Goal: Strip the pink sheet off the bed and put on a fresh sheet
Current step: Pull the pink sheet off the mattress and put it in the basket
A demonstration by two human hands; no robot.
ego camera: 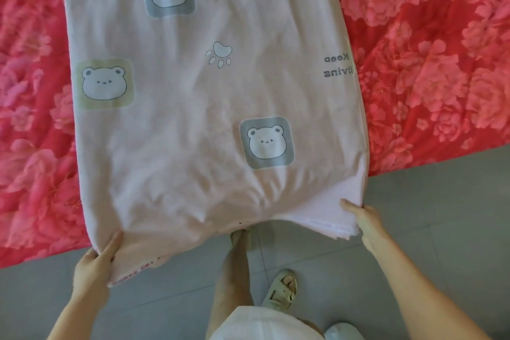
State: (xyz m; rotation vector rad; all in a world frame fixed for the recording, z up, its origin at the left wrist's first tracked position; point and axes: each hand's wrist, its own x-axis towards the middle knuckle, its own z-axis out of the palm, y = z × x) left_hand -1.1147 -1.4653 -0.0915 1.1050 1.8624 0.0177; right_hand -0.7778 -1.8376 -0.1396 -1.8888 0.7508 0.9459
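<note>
Pale pink bear-print sheet (207,91) lies folded into a long strip down the ctr of the frame. It runs from the top edge to the btm third, spread over the bed's red-pink floral sheet (430,63), which shows on both sides. Its near end hangs off the bed edge over the grey tiled floor (447,201).

L hand (95,261), lower left, grips the near-left corner of the bear-print sheet. The thumb (111,244) lies on top of the cloth and the fingers are curled under it, clamped on the fabric.

R hand (361,219), lower right, grips the near-right corner, where the stacked folded layers show as an edge. Its thumb (348,205) sits on top w/ the fingers tucked below, also clamped on the sheet. Btwn the two hands the near hem sags in a shallow curve w/ creases fanning up from it.

Print on the sheet: three bear-face patches (two grey, one yellow-green), a paw outline (219,54) near ctr, and mirrored lettering (338,66) at the right edge.

Below the hem a bare leg (234,270) stands on the floor, w/ a pale sandal (281,288) just right of it. A white garment (256,323) shows at btm ctr.
</note>
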